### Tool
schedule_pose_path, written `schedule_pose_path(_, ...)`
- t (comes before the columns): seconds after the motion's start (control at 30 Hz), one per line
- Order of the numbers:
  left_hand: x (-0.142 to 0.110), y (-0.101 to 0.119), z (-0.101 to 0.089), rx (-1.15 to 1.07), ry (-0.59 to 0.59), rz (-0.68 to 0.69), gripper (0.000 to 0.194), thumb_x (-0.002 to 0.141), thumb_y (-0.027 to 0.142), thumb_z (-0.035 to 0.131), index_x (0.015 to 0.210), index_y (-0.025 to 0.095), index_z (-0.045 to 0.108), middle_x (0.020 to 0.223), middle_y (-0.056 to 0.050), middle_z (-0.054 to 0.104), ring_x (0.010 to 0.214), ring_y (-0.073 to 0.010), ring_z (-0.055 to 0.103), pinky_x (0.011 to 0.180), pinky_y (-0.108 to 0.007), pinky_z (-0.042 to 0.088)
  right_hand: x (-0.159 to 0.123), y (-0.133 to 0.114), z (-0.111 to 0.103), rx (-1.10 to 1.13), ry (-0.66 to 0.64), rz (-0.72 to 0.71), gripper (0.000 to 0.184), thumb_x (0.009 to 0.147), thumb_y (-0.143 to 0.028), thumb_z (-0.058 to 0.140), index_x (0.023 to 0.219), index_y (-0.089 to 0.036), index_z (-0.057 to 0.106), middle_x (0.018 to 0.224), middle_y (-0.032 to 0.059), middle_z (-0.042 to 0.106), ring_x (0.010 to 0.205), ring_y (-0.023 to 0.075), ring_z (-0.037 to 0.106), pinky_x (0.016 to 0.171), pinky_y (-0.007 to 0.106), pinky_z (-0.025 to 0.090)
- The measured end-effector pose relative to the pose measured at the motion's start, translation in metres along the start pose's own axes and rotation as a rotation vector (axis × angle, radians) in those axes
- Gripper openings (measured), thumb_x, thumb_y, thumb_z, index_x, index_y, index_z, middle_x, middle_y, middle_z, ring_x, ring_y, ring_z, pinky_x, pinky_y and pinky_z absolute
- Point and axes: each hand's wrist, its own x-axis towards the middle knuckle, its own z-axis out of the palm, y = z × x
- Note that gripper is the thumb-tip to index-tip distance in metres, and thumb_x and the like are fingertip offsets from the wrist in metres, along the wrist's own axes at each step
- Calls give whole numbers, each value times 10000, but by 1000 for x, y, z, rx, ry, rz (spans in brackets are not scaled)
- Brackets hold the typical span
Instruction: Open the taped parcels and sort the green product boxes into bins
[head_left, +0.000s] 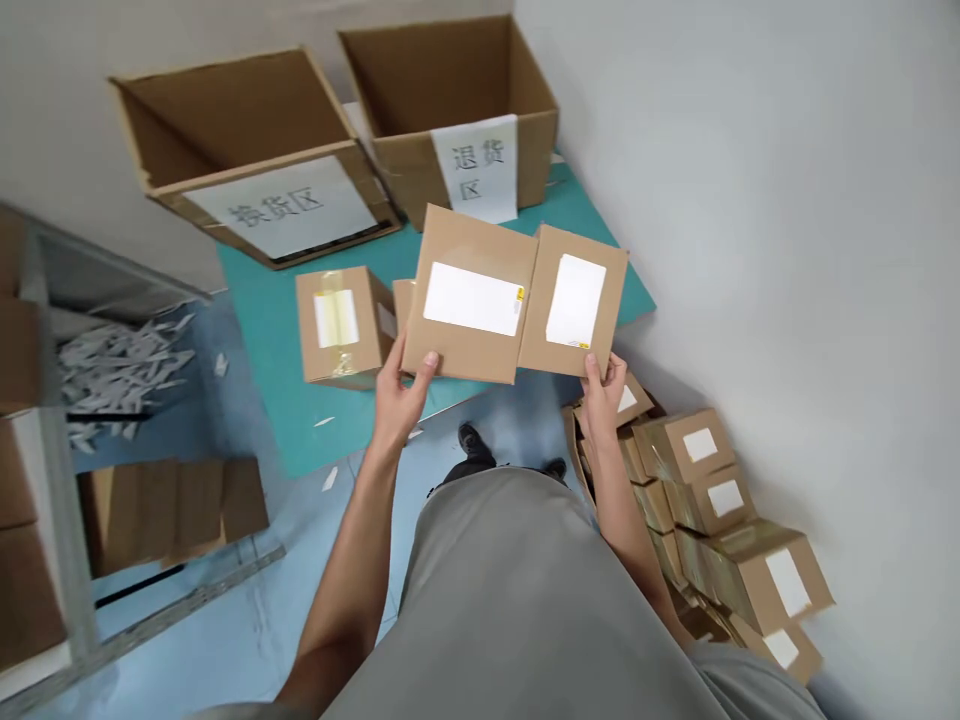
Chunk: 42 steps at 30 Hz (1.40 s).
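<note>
My left hand (403,393) grips the lower left corner of a brown cardboard box (472,352), thumb on its front face. A wide white label covers the middle of that face. In my right hand (602,390) is a smaller cardboard box (574,240), held by its lower right edge, with an upright white label. The two boxes touch side by side above the teal table (289,440). Left of them, a taped box (307,362) stands on the table. Another small box (403,296) is mostly hidden behind the left-hand box.
Two large open cartons with handwritten paper signs, one at left (247,175) and one at right (409,165), stand at the table's back. Several labelled boxes (739,550) are stacked low on the right by the wall. A metal shelf (64,480) with cartons and paper scraps is at left.
</note>
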Motion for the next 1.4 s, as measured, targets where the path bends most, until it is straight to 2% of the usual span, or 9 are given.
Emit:
schedule_pose_path(0.2, 28, -47, -133, 15, 289, 1, 868, 942, 793, 765, 1609, 248, 656, 1581, -117, 704, 1486, -331, 664, 1304, -456, 515, -19, -7, 172, 73, -237, 25, 647, 981, -673, 734, 1451, -265, 556, 1542, 157, 670, 1442, 290, 670, 1190, 453, 602)
schedule_pose_path(0.37, 33, -104, -185, -35, 327, -269, 869, 867, 776, 814, 1519, 209, 718, 1485, -153, 756, 1439, -378, 689, 1278, -531, 541, -28, 7, 226, 1, -336, 128, 728, 831, -678, 847, 1345, -219, 611, 1480, 190, 714, 1380, 331, 702, 1203, 486, 584)
schedule_pose_path(0.5, 34, -132, -200, -136, 231, -461, 853, 864, 711, 817, 1578, 267, 672, 1556, -123, 728, 1493, -363, 664, 1279, -502, 538, -20, 12, 224, -81, -480, 248, 851, 832, -752, 823, 1493, -259, 616, 1607, 152, 677, 1487, 343, 651, 1247, 515, 558)
schedule_pose_path(0.63, 41, -138, -206, -261, 117, -513, 909, 872, 758, 775, 1617, 256, 633, 1652, -151, 656, 1552, -381, 614, 1230, -496, 577, -13, 11, 216, -77, -667, 447, 963, 844, -886, 735, 1651, -394, 543, 1785, 51, 523, 1637, 337, 524, 1269, 589, 542)
schedule_pose_path(0.73, 46, -138, -209, -331, 89, -523, 949, 831, 784, 796, 1580, 216, 669, 1620, -179, 679, 1519, -424, 631, 1194, -525, 598, -5, 10, 212, -19, -758, 515, 1008, 770, -794, 882, 1644, -404, 567, 1742, 61, 576, 1615, 357, 551, 1286, 619, 527)
schedule_pose_path(0.9, 48, -133, -207, -322, 141, -545, 974, 736, 799, 871, 1478, 181, 744, 1471, -187, 772, 1426, -450, 690, 1205, -552, 582, 16, 12, 201, 151, -789, 576, 918, 729, -626, 959, 1560, -368, 666, 1615, 73, 699, 1521, 389, 644, 1262, 635, 561)
schedule_pose_path(1.07, 53, -118, -192, -338, 216, -600, 960, 677, 760, 946, 1428, 185, 780, 1402, -164, 803, 1441, -452, 671, 1266, -548, 529, 54, 5, 166, 309, -735, 702, 905, 678, -688, 924, 1487, -337, 721, 1486, 76, 786, 1517, 418, 644, 1235, 659, 576)
schedule_pose_path(1.2, 57, -114, -184, -400, 291, -640, 1004, 579, 751, 1004, 1370, 164, 807, 1338, -160, 823, 1438, -472, 663, 1284, -553, 506, 98, -3, 126, 234, -623, 527, 935, 757, -717, 881, 1575, -325, 653, 1566, 88, 732, 1576, 403, 580, 1292, 658, 512)
schedule_pose_path(1.4, 58, -116, -184, -424, 284, -672, 978, 576, 714, 1025, 1359, 169, 811, 1374, -153, 811, 1467, -479, 637, 1286, -551, 506, 122, 29, 121, -655, -318, -43, 1123, 785, -646, 892, 1739, -225, 477, 1853, 219, 310, 1735, 505, 228, 1364, 763, 282)
